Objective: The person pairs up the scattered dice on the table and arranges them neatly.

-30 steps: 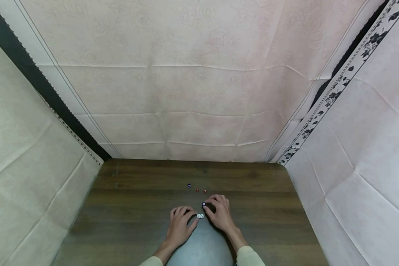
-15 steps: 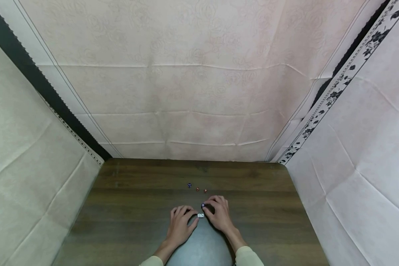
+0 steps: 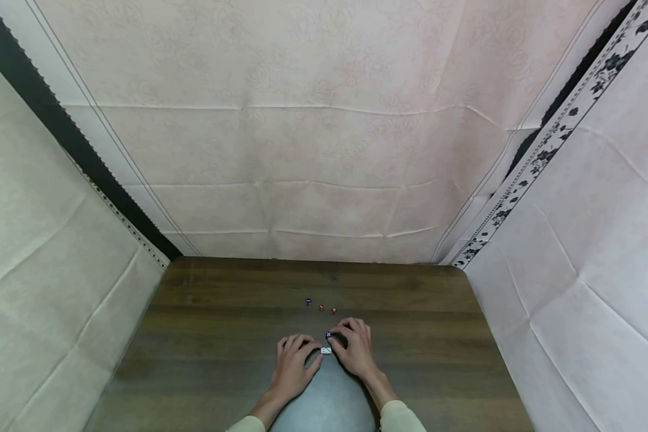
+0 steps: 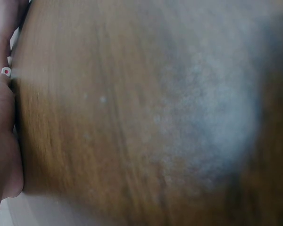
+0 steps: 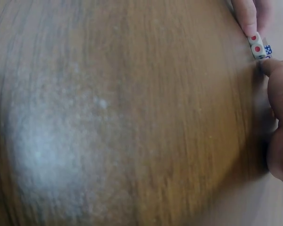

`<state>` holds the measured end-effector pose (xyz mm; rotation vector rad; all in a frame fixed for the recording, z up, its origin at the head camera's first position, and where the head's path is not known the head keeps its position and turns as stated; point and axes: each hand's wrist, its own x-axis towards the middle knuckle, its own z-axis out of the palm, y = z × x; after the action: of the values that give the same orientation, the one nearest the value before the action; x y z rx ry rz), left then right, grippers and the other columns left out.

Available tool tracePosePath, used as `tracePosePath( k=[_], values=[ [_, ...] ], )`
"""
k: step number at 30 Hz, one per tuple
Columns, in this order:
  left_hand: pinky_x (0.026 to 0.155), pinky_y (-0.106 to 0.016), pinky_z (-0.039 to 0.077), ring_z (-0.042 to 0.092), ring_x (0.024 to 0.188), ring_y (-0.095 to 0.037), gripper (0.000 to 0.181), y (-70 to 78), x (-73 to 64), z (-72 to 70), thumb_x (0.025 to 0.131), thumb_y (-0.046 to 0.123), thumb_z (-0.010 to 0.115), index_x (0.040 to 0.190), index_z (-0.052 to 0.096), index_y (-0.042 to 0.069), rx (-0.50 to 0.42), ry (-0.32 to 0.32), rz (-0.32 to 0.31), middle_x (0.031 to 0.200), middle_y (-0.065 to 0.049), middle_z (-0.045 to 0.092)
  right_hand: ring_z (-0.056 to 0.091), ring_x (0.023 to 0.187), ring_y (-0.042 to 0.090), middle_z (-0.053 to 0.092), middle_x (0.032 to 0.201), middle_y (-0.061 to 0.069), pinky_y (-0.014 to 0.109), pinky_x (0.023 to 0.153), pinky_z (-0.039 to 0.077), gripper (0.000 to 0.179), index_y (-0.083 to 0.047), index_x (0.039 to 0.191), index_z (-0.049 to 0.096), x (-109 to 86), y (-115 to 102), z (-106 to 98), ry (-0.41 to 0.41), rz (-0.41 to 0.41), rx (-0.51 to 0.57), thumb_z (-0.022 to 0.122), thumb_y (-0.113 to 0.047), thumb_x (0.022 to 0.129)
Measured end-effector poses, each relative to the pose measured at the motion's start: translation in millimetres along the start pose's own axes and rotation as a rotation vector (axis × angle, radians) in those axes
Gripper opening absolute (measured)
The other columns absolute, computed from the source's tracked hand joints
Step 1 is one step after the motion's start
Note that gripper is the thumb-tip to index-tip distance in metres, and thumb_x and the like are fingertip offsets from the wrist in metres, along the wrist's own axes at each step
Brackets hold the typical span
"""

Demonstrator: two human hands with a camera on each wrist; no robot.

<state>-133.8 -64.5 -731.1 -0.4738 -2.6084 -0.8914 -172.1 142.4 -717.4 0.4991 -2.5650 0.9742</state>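
Note:
Two white dice [image 3: 326, 350] lie side by side on the table, red single dots showing on the white dice [image 5: 256, 45] in the right wrist view. My left hand [image 3: 293, 364] pinches the left-hand end of this pair between thumb and index finger. Just beyond, my right hand [image 3: 354, 348] holds a dark blue die [image 3: 328, 335] by thumb and forefinger, close behind the white pair. White pips mark the blue die [image 5: 268, 49] in the right wrist view. One white die [image 4: 6, 71] appears at the left wrist view's edge, by the fingertips.
Farther back on the wooden table [image 3: 221, 300] lie another blue die [image 3: 308, 302] and two small red dice, a left one [image 3: 321, 308] and a right one [image 3: 333, 311]. Pale cloth [image 3: 302, 150] hangs behind the table and along both sides.
My right hand has drawn the blue die slightly nearer and to the left, toward the white pair. My left hand and the white dice stay nearly in place.

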Motion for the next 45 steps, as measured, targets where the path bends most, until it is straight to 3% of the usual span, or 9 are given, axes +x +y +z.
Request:
tracePosePath(
  k=[24,34,45],
  values=[
    [0.103,-0.058,0.043,0.067,0.114,-0.026,0.016,-0.1,-0.2,0.2,0.097,0.031,0.092,0.110,0.086,0.027,-0.005,-0.003,-0.003,0.116,0.005,0.075,0.062,0.114,0.027,0.073,0.117,0.004,0.056,0.105,0.042,0.015,-0.020,0.109,0.088,-1.3,2.2,2.8,-0.031,0.028,-0.012,0.093,-0.021,0.095],
    [0.104,-0.058,0.042,0.067,0.116,-0.025,0.016,-0.2,0.1,0.6,0.097,0.033,0.091,0.111,0.086,0.027,0.002,-0.020,-0.018,0.117,0.005,0.075,0.062,0.110,0.025,0.073,0.115,0.003,0.057,0.102,0.043,0.017,-0.020,0.107,0.087,-1.8,4.1,4.6,0.017,-0.018,-0.056,0.095,-0.018,0.092],
    [0.104,-0.059,0.043,0.067,0.115,-0.026,0.016,0.9,0.8,-0.3,0.098,0.032,0.091,0.112,0.086,0.027,0.000,-0.021,-0.017,0.117,0.005,0.075,0.061,0.115,0.027,0.072,0.119,0.004,0.058,0.109,0.042,0.015,-0.021,0.111,0.087,-1.8,3.1,2.0,-0.043,0.038,-0.022,0.092,-0.024,0.097]
  ],
)
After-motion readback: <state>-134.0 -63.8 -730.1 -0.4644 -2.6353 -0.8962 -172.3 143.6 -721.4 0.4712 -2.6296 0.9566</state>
